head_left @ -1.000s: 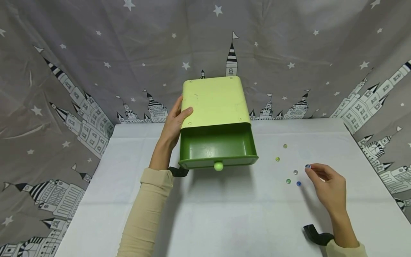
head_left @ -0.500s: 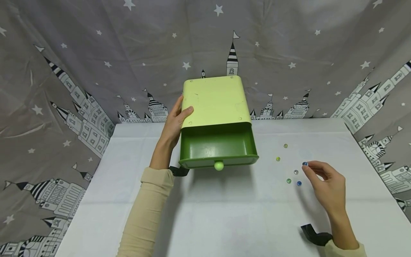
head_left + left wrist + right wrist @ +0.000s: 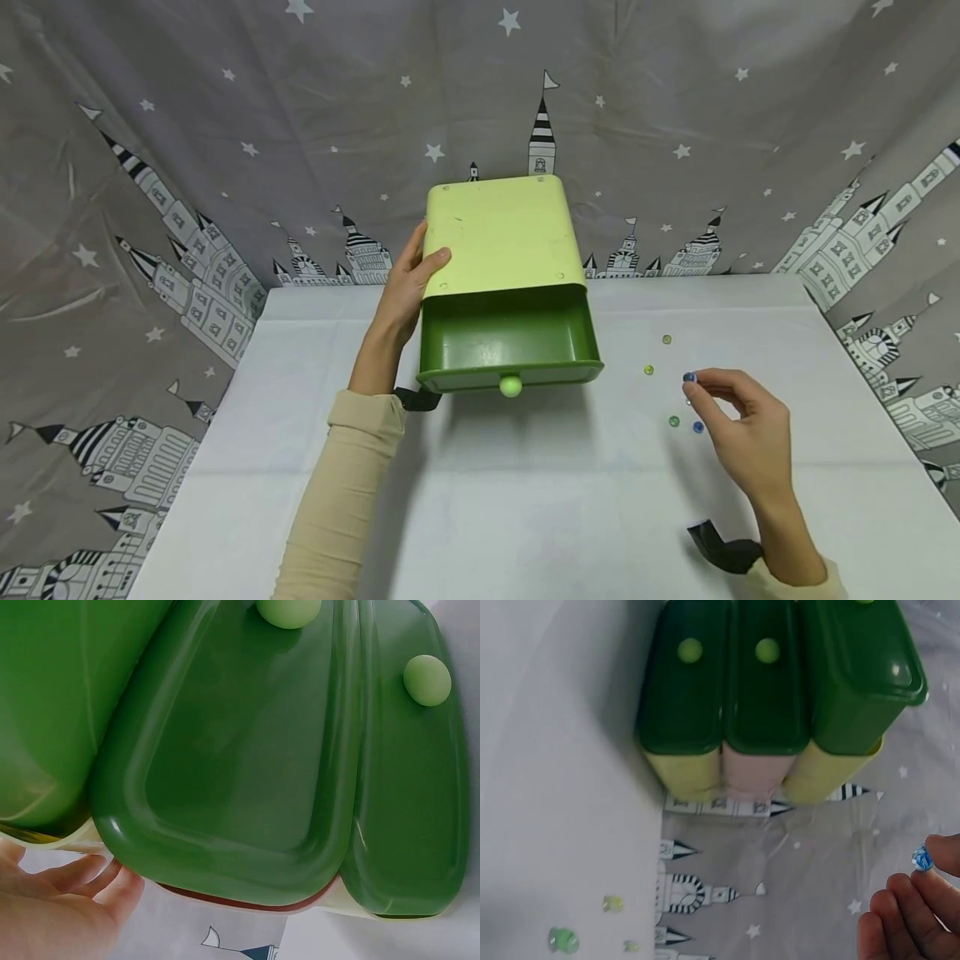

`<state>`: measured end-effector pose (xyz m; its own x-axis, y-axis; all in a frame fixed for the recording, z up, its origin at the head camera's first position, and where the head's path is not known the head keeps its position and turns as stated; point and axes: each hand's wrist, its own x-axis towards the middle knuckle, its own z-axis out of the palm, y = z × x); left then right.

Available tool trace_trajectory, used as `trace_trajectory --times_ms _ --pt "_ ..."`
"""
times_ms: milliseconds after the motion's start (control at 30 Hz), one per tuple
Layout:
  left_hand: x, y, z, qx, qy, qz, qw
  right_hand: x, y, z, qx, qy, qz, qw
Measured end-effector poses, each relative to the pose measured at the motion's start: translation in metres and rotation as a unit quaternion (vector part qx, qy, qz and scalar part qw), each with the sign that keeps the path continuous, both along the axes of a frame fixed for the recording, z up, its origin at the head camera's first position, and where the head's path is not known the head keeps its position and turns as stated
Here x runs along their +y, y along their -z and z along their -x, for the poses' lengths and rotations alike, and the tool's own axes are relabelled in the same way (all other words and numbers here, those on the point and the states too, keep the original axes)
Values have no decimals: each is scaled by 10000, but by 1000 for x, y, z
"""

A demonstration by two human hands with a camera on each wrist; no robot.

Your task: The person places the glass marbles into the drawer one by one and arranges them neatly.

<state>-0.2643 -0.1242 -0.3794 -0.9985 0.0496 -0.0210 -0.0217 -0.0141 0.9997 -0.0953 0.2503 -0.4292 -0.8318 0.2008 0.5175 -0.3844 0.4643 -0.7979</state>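
My left hand [image 3: 405,287] grips the left side of a small drawer unit [image 3: 502,237], thumb on its yellow-green top and fingers down the side. The top drawer [image 3: 480,382], dark green with a round light-green knob, is pulled out; the inside that shows is bare. To the right, my right hand [image 3: 750,429] pinches a small blue gem [image 3: 922,858] between thumb and finger, above the table. Below it lie another blue gem [image 3: 698,427] and a green gem [image 3: 674,422]. A clear gem is mostly hidden by the fingertips.
Two yellowish gems [image 3: 648,370] lie farther back, between the drawer unit and my right hand. In the right wrist view the middle drawer [image 3: 766,705] and bottom drawer [image 3: 681,705] are closed. A grey castle-print curtain [image 3: 300,125] surrounds the white table [image 3: 540,517].
My right hand has moved left with the blue gem and now covers most of the clear one. The left hand and the drawer unit stay where they were.
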Motion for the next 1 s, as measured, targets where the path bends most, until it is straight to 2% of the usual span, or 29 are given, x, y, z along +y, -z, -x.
trace_trajectory --times_ms 267,533,1000 --pt "0 0 -1 -23 -34 17 10000 -15 -7 3 408 -430 -7 9982" --pt "0 0 -1 -40 -35 3 10000 -29 -16 6 549 -757 -26 9956" --pt "0 0 -1 -21 -26 31 10000 -61 -35 12 699 -1035 -11 9922"
